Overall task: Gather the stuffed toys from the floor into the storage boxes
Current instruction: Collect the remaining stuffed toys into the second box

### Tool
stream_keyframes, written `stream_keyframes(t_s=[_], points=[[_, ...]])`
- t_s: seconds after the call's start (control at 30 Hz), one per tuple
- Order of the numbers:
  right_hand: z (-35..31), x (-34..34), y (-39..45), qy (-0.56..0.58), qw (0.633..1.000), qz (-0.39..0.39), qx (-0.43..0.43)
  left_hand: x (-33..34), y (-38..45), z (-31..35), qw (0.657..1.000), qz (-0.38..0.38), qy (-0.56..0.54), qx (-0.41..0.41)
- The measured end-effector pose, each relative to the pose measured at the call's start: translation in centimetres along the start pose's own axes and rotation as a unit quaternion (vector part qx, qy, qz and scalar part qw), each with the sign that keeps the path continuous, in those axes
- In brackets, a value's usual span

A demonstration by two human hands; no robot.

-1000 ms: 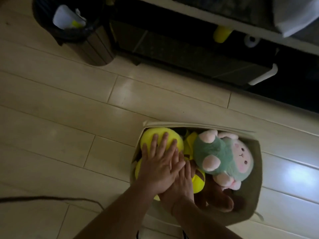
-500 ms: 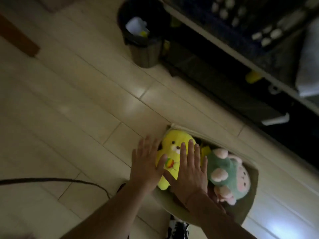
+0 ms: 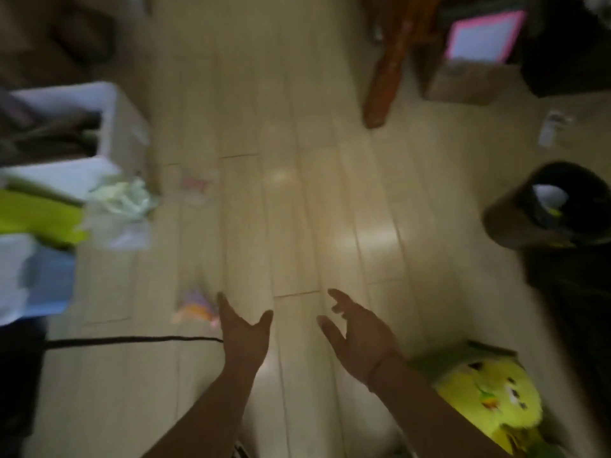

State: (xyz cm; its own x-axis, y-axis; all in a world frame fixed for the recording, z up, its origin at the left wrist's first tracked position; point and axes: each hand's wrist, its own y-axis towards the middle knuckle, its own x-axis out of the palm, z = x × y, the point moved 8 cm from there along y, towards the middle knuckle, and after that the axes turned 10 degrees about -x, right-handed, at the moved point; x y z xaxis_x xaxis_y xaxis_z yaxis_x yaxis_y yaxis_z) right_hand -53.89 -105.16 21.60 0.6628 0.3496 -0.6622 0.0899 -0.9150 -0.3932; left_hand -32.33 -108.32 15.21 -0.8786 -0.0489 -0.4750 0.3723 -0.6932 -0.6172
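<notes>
Yellow plush toy [image 3: 486, 401] is now sitting in the storage box [image 3: 463, 353] at near right, and both hands are no longer pressing on it. The left hand [image 3: 243, 335] and the right hand [image 3: 360, 335] are hovering over bare floor [image 3: 297, 209], fingers spread, holding nothing. I am judging this box as packed. A small blurred toy [image 3: 195, 307] is lying just left of the left hand. Open room is reaching far; the dark bin [image 3: 549, 209] and the black cable [image 3: 132, 340] are bordering it.

Both hands, left [image 3: 243, 338] and right [image 3: 358, 335], are hovering empty, fingers spread, over the floor [image 3: 297, 193]; a yellow toy [image 3: 489, 401] is sitting in the box [image 3: 439, 358].
</notes>
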Motion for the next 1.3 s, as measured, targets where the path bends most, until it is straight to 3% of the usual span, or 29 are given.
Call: stream_keyframes(t_s=[0.1, 0.23, 0.47, 0.67, 0.77, 0.93, 1.03, 1.17, 1.3], points=[[-7.9, 7.1, 5.8, 0.04, 0.996, -0.071, -0.032, -8.0, 5.2, -2.0, 0.979, 0.0, -0.181, -0.099], [-15.3, 16.7, 12.1, 0.082, 0.986, -0.142, -0.001, -17.4, 10.6, -5.1, 0.946, 0.035, -0.278, -0.163], [-17.9, 28.6, 19.4, 0.007, 0.971, -0.235, 0.043, -22.8, 20.0, -13.6, 0.96, -0.022, -0.22, -0.173], [-15.7, 36.9, 26.0, -0.067, 0.96, -0.269, 0.032, -19.1, 27.6, -18.9, 0.991, -0.107, 0.015, -0.077], [-11.9, 41.6, 30.0, -0.087, 0.957, -0.271, 0.051, -15.3, 32.7, -22.1, 0.982, -0.138, -0.022, -0.124], [-3.7, 49.6, 33.9, -0.129, 0.94, -0.304, 0.081, -8.1, 37.5, -29.7, 0.919, -0.172, -0.159, -0.315], [-0.3, 52.5, 34.7, -0.145, 0.945, -0.283, 0.082, -5.2, 37.9, -30.4, 0.905, -0.201, -0.21, -0.312], [0.8, 51.4, 33.2, -0.096, 0.958, -0.263, 0.064, -3.9, 36.2, -28.7, 0.924, -0.204, -0.182, -0.267], [-2.3, 43.2, 28.1, -0.009, 0.975, -0.207, 0.08, -4.4, 32.6, -20.5, 0.965, -0.211, -0.035, -0.149]])
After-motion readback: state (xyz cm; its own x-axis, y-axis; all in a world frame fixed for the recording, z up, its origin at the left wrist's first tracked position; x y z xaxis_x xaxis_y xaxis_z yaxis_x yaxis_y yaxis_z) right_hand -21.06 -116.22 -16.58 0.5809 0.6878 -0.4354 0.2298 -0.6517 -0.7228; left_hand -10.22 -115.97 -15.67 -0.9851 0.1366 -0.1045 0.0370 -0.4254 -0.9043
